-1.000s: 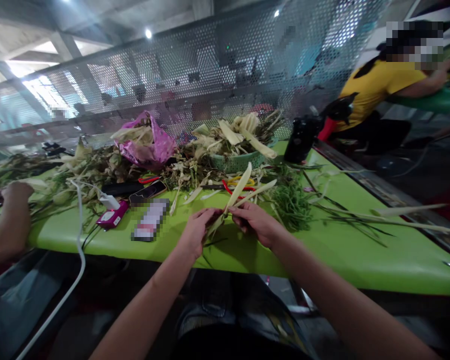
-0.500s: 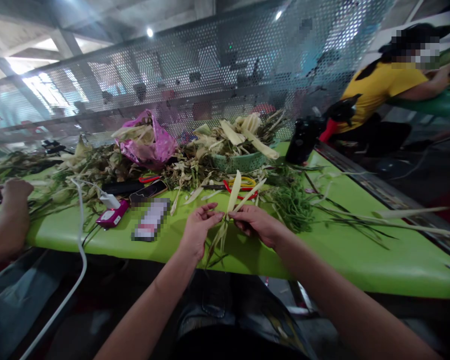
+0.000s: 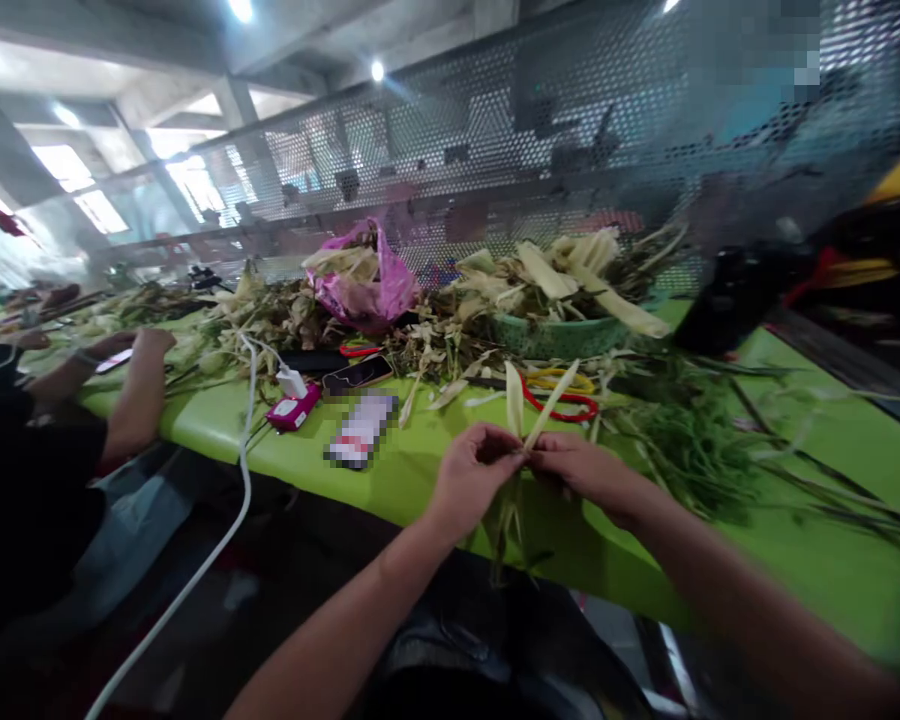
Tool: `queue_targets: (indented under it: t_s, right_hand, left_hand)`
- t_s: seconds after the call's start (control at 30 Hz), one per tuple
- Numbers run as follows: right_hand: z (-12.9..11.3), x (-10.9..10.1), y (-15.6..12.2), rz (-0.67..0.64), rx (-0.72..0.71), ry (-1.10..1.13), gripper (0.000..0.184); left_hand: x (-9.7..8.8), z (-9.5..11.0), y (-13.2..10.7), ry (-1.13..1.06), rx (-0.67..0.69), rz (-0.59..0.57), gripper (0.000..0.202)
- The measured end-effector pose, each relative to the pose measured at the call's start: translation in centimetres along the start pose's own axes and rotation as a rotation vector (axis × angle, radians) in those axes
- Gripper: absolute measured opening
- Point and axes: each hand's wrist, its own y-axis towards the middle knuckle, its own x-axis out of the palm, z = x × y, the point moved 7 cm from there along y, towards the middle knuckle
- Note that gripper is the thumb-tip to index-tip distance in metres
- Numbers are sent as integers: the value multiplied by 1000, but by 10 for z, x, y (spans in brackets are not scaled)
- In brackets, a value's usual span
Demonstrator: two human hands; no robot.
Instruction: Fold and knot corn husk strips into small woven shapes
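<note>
So both hands are working at the lower middle of the frame, a bit right of center. The left hand (image 3: 476,470) is pinching a little bunch of pale leafy strips (image 3: 515,395), thumb and fingertips closing in on the spot where they're crossing. The right hand (image 3: 585,465) is gripping that same spot from the other side, fingers curling under; I can't tell exactly which fingertips are doing the holding. Two strips are sticking up in a V above the hands, and thinner ends are dangling below, over the lime-green table (image 3: 420,475).

Right behind the V, some red-handled scissors (image 3: 576,412) are lying there, with a yellow loop (image 3: 570,381) showing just beyond. Further up, a green basket (image 3: 570,338) is overflowing with dry husks, and a pink bag (image 3: 382,285) is sitting at upper center. Feathery greenery (image 3: 701,455) is piling up on the right.

Left of the hands, a blurred-out phone (image 3: 364,430) is lying near a magenta box (image 3: 294,408) with a white plug, and a white cable (image 3: 247,470) is trailing down to the bottom edge. Another person's forearm (image 3: 139,400) is resting at far left.
</note>
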Motion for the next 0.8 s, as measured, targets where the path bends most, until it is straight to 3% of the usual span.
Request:
queue_targets:
  t_s: [0.13,0.3,0.37,0.5,0.63,0.8]
  right_hand:
    - [5,3,6,-56,49,-155,18]
    - [-12,-14,2,17,-139,-526,9]
    - [-21,-18,-6,-10,-168,-635,7]
    - [-45,-24,-22,-18,-252,-682,7]
    - [-69,-21,-31,65,-426,-713,8]
    - [-77,-13,-32,115,-555,-700,7]
  left_hand:
    - [0,-7,-2,81,11,-31,9]
    - [-2,-16,-1,147,16,-49,15]
    - [-3,-20,0,134,-15,-57,24]
    - [-3,-24,1,121,-71,-76,36]
    - [-1,-24,0,113,-121,-104,34]
    - [0,-22,0,135,-100,-156,24]
